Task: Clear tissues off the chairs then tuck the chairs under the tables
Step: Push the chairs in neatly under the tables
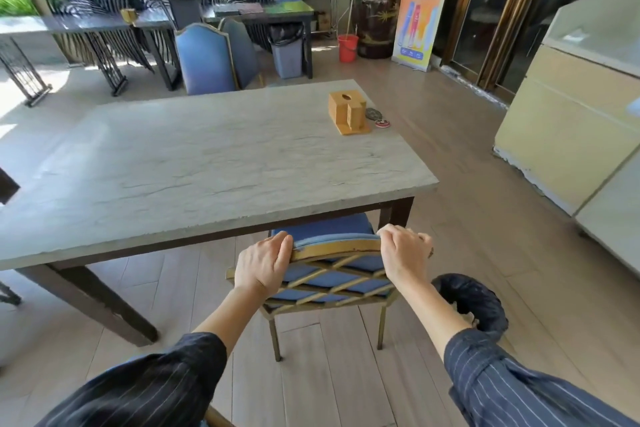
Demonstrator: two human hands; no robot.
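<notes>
Chair [332, 246] backrest — both hands clamped.

The near table [194, 163] is topped with matt, rough, stone-like grey slab, carried on dark wood legs. The chair [332, 274] is framed in worn gold-painted metal and padded with blue cloth. A wooden tissue box [347, 111] is seen far right. The floor [450, 253] is laid with smooth pale planks. Striped cloth sleeves [519, 388] are worn.

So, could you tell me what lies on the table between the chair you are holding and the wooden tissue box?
Nothing: in the head view the grey tabletop is bare between the blue chair and the wooden tissue box.
</notes>
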